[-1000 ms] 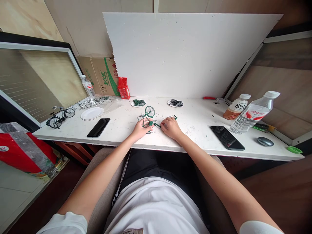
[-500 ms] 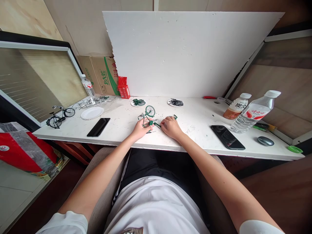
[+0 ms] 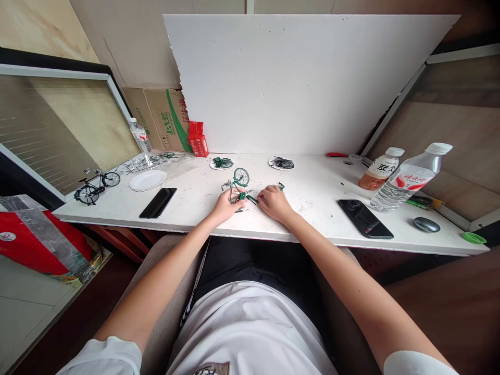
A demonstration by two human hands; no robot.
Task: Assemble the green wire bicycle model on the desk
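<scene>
My left hand (image 3: 225,207) is closed around a green model bicycle (image 3: 241,178), partly built, with one spoked wheel pointing up and away from me. Its lower frame is partly hidden by my fingers. Just to the right, my right hand (image 3: 274,203) rests low over the table with its fingers curled together. A thin dark strip (image 3: 252,199) reaches from its fingertips toward the bicycle; the kind of piece cannot be made out. Beyond the right knuckles lies a small green part (image 3: 281,186).
Small plates hold green parts (image 3: 222,163) and black parts (image 3: 282,163). A finished black model bicycle (image 3: 96,186), a white plate (image 3: 147,180) and a phone (image 3: 158,203) are at left. Another phone (image 3: 365,219), bottles (image 3: 410,179) and a mouse (image 3: 426,224) stand at right.
Both hands stay in almost the same place, with the bicycle still in my left hand. The view has shifted very slightly.
</scene>
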